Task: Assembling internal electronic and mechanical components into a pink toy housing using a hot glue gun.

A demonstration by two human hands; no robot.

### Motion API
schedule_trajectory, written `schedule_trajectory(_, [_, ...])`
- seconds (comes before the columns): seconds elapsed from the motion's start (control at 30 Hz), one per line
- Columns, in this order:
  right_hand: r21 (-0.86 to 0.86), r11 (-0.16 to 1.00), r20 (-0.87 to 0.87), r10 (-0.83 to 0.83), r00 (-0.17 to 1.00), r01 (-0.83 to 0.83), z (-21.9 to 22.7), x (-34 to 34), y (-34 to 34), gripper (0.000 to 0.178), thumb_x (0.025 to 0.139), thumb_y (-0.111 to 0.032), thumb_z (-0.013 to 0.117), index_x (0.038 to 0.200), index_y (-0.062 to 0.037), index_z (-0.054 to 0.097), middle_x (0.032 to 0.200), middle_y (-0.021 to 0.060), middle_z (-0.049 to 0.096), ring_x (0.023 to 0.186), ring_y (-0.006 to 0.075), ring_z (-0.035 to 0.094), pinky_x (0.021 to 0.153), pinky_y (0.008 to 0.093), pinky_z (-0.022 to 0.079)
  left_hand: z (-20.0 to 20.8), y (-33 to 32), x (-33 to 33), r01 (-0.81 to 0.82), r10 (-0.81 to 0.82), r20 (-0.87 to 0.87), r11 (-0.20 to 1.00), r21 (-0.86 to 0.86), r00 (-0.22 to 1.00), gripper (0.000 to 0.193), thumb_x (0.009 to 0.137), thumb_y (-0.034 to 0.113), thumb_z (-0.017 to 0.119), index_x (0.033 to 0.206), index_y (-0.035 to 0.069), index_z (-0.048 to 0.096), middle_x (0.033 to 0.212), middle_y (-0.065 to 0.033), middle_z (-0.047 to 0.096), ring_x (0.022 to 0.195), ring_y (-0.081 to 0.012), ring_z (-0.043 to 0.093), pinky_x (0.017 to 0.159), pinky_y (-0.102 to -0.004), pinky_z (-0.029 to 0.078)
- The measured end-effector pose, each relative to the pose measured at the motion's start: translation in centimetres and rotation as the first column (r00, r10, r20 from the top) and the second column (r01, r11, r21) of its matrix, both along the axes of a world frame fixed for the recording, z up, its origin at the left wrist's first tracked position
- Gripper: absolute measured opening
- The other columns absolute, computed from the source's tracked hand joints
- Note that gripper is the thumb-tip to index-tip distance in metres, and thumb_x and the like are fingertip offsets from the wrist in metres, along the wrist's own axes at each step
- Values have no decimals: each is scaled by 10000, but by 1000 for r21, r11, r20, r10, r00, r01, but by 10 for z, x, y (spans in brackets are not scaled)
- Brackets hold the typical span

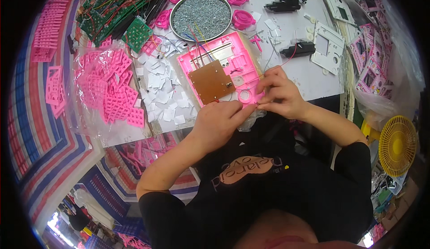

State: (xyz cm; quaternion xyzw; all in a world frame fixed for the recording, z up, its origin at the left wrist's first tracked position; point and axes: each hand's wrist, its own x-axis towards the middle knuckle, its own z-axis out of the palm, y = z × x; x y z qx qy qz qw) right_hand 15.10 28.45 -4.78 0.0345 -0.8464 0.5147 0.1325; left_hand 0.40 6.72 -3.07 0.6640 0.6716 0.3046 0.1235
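A pink plastic housing [244, 65] lies open in front of me, with a brown circuit board [210, 82] inside it and coloured wires rising from its upper part. My left hand [221, 121] grips the housing's near edge, fingers bent. At the near right corner my right hand [282, 93] has thumb and fingers closed in a pinch, and the fingertips of both hands nearly meet there. What lies between the right fingertips is too small to make out. A thin red wire [292, 57] runs from a black part [298, 48] toward my right hand.
Beyond the housing stands a round metal tray [175, 30] full of small screws, with pink rings [243, 19] around it. White paper squares [165, 99], bagged pink keypads [118, 85] and green circuit boards [96, 25] lie left. White panels [329, 47] and a yellow fan [397, 146] are right.
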Motion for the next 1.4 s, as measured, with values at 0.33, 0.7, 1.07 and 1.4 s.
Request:
schedule_trajectory(0.33, [-5,1000,68,17,998,-16,9,-1,0,143,764,-136,847,844,-105,733,1127,34,647,1067,294,493,953,390,414,1,-1,-1,8,-8,-14,1000,-17,1000,523,720,49,706,1234,141,679,898,-32,649,737,-240,654,574,-374,514])
schedule_trajectory(0.7, [373,920,-130,-81,988,124,21,18,0,286,740,-117,858,1007,-127,757,1135,37,673,1012,305,537,855,392,480,3,1,-1,57,-58,-63,998,-17,996,502,807,102,635,1307,147,626,862,-37,561,739,-225,632,594,-377,497])
schedule_trajectory(1.07, [-111,975,476,-119,872,194,40,6,-7,143,876,-93,741,996,-23,708,679,60,630,574,132,565,569,294,458,9,6,1,114,-124,-127,990,-86,984,530,821,103,626,1350,84,600,902,-49,593,737,-234,636,604,-373,500])
schedule_trajectory(1.4, [-25,1000,656,5,754,14,68,-22,3,134,861,-134,710,864,-27,629,690,134,637,624,267,631,622,381,497,6,6,6,144,-175,-205,977,-155,963,579,806,114,625,1382,79,585,901,-65,572,739,-256,631,610,-382,504])
